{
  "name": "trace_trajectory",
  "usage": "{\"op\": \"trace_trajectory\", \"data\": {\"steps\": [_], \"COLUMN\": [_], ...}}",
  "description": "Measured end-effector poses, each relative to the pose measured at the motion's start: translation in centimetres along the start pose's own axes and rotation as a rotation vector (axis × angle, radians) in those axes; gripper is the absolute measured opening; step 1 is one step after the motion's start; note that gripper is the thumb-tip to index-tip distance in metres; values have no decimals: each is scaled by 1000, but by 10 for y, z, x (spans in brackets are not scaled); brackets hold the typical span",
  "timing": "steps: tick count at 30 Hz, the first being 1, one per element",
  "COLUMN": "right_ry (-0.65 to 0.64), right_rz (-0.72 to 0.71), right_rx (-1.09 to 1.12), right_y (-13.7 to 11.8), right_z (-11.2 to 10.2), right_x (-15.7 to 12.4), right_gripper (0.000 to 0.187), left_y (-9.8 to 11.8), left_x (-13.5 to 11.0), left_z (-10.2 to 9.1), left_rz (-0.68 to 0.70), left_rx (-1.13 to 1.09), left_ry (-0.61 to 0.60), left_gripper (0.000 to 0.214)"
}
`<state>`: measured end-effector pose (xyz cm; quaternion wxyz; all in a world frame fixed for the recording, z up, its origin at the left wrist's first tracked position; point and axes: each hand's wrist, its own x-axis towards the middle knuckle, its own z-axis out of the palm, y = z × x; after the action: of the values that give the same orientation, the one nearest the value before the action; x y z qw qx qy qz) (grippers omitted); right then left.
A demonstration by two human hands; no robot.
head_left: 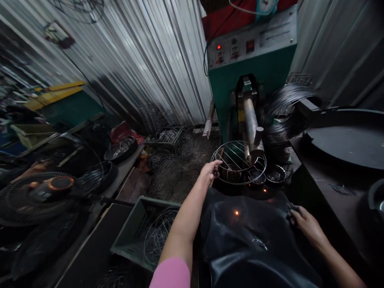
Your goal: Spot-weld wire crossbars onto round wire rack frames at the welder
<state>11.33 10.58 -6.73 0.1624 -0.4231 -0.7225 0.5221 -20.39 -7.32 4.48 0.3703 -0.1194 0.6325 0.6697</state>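
Observation:
My left hand (209, 171) is closed on the left rim of a round wire rack (234, 183) with parallel cross wires. The rack's right side lies beneath the thick metal arm (251, 120) of a green spot-welding machine (222, 96); the exact contact point is hard to make out. At the right edge of a black apron (243, 264) over my lap, my right hand (304, 222) pinches a short piece of wire (290, 206). Several more short curved wires (259, 242) lie on the apron. A glowing spark (237, 213) shows above it.
A green crate (129, 240) with wire rings stands at left. To the right are a coil of wire (288, 104) and a bench (318, 176) bearing a large dark pan (351, 144) and loose wires. A fan (36, 200) is at far left, near another person's hand (33, 170).

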Motion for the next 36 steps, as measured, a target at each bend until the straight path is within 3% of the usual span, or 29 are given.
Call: {"op": "trace_trajectory", "data": {"steps": [2,5,8,11,14,17,22,27,31,36], "right_ry": [-32,-20,-134,-277,-312,-287,-276,-264,-276,-229], "right_rz": [20,-106,-240,-319,-363,-368,-442,-548,-534,-419], "right_rx": [131,295,398,346,214,121,130,66,24,65], "right_y": [-17,-66,-121,-151,-156,-158,-167,-153,-142,-146], "right_z": [2,13,39,68,83,80,66,70,72,64], "right_x": [-4,-11,-13,-8,3,9,-4,-9,-3,5], "right_gripper": [27,29,30,30,28,26,26,25,23,23], "left_y": [-18,-34,-36,-35,-36,-39,-43,-49,-51,-49], "left_x": [-9,-20,-26,-29,-32,-33,-29,-35,-43,-38], "left_z": [-3,-3,3,9,13,17,19,17,21,39], "left_rz": [7,24,109,197,285,339,300,255,332,302], "left_rx": [-92,-230,-329,-367,-393,-395,-410,-449,-439,-417], "left_ry": [28,66,88,99,117,141,132,85,107,116], "left_gripper": [33,35,37,43,48,52,51,50,53,54]}}
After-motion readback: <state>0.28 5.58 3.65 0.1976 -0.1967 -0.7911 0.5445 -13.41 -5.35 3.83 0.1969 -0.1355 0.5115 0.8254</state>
